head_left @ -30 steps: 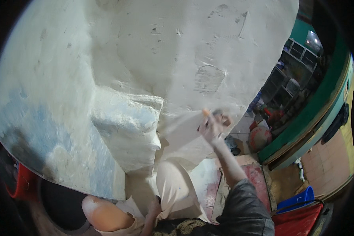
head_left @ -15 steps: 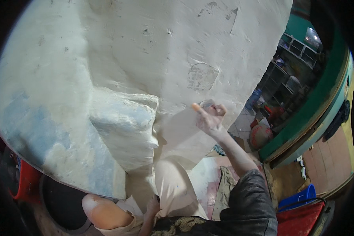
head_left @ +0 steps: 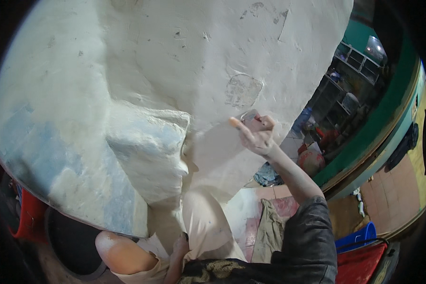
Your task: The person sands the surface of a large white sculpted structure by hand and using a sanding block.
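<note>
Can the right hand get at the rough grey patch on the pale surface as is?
Likely yes: the right hand is just below the rough grey patch in the picture, and nothing visible stands between them on the pale surface.

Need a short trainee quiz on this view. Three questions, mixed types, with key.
1. Which hand holds the thin flat piece at the pale surface? a) left b) right
2. True or false: the blue container is to the right of the black tub.
3. Where is the left hand?

Key:
1. b, the right hand.
2. True; the tub is at lower left, the container at lower right.
3. Low in the view, by the person's bent knee.
</note>
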`<state>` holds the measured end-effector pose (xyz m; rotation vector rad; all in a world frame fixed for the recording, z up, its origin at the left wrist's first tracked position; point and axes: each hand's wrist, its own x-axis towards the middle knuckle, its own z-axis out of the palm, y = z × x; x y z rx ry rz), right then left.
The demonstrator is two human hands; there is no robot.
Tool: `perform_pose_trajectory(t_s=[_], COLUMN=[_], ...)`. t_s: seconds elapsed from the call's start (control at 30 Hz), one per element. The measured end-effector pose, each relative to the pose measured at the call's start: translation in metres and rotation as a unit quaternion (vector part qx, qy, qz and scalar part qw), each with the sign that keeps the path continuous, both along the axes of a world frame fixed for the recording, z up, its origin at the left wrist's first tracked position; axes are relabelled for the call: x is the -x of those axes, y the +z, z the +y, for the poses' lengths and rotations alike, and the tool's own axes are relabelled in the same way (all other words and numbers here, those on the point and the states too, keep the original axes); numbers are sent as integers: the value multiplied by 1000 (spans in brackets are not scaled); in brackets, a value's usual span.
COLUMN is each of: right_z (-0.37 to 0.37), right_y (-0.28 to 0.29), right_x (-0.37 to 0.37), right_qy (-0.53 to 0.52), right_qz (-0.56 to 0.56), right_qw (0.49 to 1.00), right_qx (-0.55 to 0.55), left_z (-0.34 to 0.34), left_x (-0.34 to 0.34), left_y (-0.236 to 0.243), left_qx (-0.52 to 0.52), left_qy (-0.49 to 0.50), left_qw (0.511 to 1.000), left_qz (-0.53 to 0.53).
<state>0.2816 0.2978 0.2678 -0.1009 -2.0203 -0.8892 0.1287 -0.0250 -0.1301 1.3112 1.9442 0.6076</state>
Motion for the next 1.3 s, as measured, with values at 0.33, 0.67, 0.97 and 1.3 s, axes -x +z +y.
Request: perform_pose_trajectory(t_s=[0.33, 0.67, 0.97, 1.3], right_z=[-9, 26, 2, -3], right_y=[143, 45, 45, 146], right_x=[9, -24, -17, -27], right_qy=[-118, -171, -146, -129], right_qz=[228, 104, 143, 283], right_qw=[964, 967, 971, 950], right_qx=[-73, -156, -125, -3], left_z=[-7, -5, -1, -3], left_x=[2, 2, 3, 2], left_y=[-10, -26, -8, 1], left_qx=[-11, -31, 64, 15], left_qy=[15, 25, 3, 17], left_qw=[1000, 999, 998, 1000], left_qz=[1, -7, 9, -6])
